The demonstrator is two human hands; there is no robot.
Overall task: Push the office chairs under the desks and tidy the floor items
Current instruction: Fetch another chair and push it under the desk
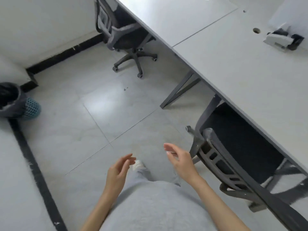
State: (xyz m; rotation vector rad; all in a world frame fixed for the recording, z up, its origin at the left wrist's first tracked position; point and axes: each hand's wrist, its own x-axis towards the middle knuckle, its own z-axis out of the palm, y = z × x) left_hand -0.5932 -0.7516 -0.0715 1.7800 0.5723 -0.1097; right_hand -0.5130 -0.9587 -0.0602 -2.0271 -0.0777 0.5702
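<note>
both hands spread, holding nothing: left hand (pixel 119 170), right hand (pixel 179 160). near chair (pixel 233 152) just right of right hand, seat under counter (pixel 233 52). far chair (pixel 126 35) ahead sticks out; push its backrest w/ flat palms, straight in.

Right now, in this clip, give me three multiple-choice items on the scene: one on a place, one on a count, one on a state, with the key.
1. Where does the teal mesh waste bin with its black liner stand?
A. under the desk
B. on the floor by the left wall
C. on the desk

2. How many office chairs are in view?
A. one
B. two
C. four

3. What are the hands doing?
A. both open, holding nothing
B. both gripping a chair back
C. one carrying the bin

Key:
1 B: it stands on the floor at the left edge, against the black skirting.
2 B: the far chair and the near chair, both partly under the desk.
3 A: left hand and right hand hang in the air with relaxed fingers.
</note>
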